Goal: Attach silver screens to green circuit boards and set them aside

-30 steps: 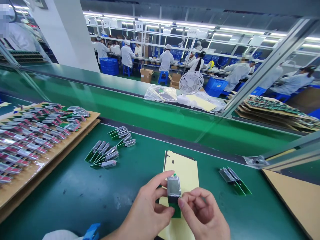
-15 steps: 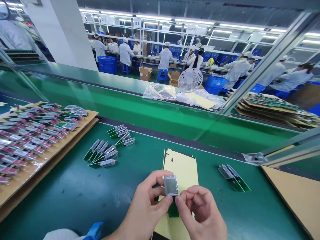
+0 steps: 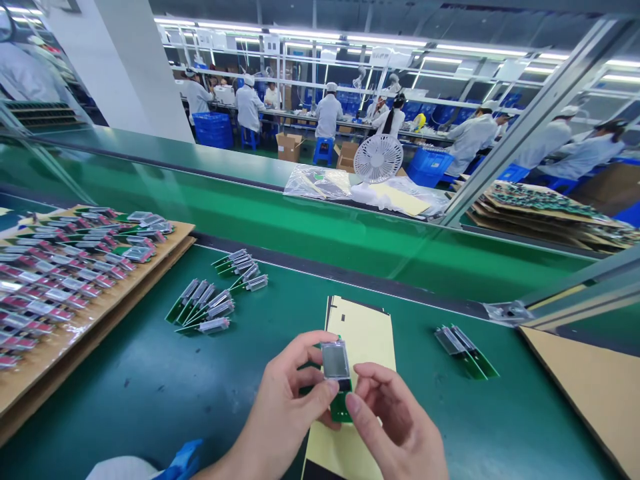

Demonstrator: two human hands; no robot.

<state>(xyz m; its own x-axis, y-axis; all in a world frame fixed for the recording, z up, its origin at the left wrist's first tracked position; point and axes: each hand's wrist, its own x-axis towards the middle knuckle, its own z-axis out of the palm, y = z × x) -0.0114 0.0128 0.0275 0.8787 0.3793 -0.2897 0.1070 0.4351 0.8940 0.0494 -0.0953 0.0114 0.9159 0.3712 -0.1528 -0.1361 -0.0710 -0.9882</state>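
A small green circuit board [image 3: 341,408] carries a grey LCD screen [image 3: 335,361] with a shiny rim. My left hand [image 3: 295,387] grips it at the left side, its thumb on the lower edge of the screen and its fingers at the side and behind. At the board's lower right edge rests the thumb of my right hand [image 3: 395,420], the other fingers curled, their tips partly hidden. Beneath both hands lies a stack of pale yellow sheets [image 3: 367,333] on the green table [image 3: 250,373].
Several screen boards [image 3: 205,307] lie in a group left of the sheets, and two more boards [image 3: 465,350] lie to the right. A cardboard sheet [image 3: 65,267] at left bears rows of boards. Brown board [image 3: 585,393] lies at right. Behind the barrier stand a white fan [image 3: 379,159] and seated people.
The screen board has come slightly lower and left and is tilted, showing more of its green lower part. My right index finger has moved away from the thumb.
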